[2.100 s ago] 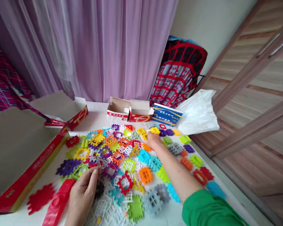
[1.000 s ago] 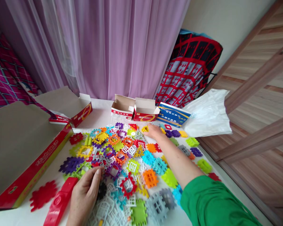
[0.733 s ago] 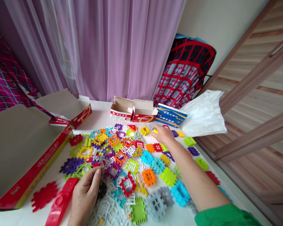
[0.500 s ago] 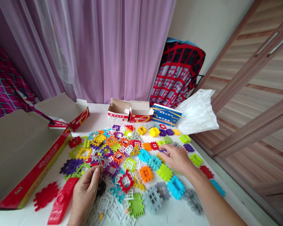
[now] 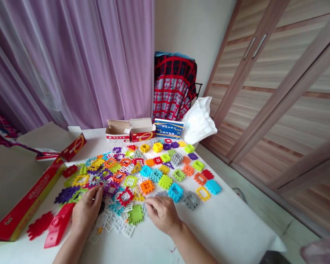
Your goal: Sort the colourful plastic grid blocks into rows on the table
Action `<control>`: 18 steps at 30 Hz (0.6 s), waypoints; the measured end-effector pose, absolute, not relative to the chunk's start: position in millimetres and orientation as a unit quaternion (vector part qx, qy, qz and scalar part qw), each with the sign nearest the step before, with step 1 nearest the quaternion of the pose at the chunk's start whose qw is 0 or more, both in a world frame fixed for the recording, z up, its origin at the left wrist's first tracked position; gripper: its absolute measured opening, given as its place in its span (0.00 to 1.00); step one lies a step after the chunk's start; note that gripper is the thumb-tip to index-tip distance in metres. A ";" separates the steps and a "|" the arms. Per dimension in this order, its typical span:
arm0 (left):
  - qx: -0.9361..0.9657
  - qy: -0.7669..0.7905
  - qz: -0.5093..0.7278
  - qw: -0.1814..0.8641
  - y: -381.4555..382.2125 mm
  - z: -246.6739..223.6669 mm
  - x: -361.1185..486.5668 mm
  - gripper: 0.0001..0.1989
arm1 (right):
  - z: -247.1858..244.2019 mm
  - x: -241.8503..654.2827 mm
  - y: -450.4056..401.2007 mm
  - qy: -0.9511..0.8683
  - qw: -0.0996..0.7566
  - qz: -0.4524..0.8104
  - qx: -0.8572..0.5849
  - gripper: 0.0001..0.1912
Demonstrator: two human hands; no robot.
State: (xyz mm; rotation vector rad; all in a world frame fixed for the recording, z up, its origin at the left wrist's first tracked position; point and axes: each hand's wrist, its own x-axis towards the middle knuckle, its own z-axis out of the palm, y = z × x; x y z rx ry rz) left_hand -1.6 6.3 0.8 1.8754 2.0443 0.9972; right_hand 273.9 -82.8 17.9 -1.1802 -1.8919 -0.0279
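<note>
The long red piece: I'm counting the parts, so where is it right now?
In the head view, the long red piece lies on the white table at the lower left, between the left hand and the flat red toothed piece.

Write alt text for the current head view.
A person's left hand and right hand are at the near side of many colourful notched pieces on a white table. Boxes stand beyond and to the left, before a purple curtain.

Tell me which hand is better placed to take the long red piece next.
Left, I'd judge: the left hand is close beside the long red piece, while the right hand is farther off, with a green tile in between.
</note>
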 end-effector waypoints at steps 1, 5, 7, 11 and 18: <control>0.653 0.687 0.310 0.080 7.5 3.3 -1.1 0.22 | 15.0 276.0 -82.8 -0.755 0.456 -0.026 -0.471 0.10; 0.719 0.650 0.237 0.069 9.0 17.0 1.8 0.22 | 11.5 285.1 -83.9 -0.731 0.496 -0.050 -0.466 0.10; 0.745 0.625 0.224 0.068 4.7 23.0 4.6 0.22 | 11.7 286.0 -85.1 -0.730 0.500 -0.046 -0.464 0.10; 0.755 0.612 0.234 0.030 -20.4 22.1 10.9 0.24 | 11.0 281.4 -87.8 -0.734 0.499 -0.042 -0.459 0.11; 0.726 0.602 0.304 -0.135 -84.9 -7.2 10.8 0.22 | 5.4 259.9 -100.2 -0.787 0.461 -0.037 -0.407 0.10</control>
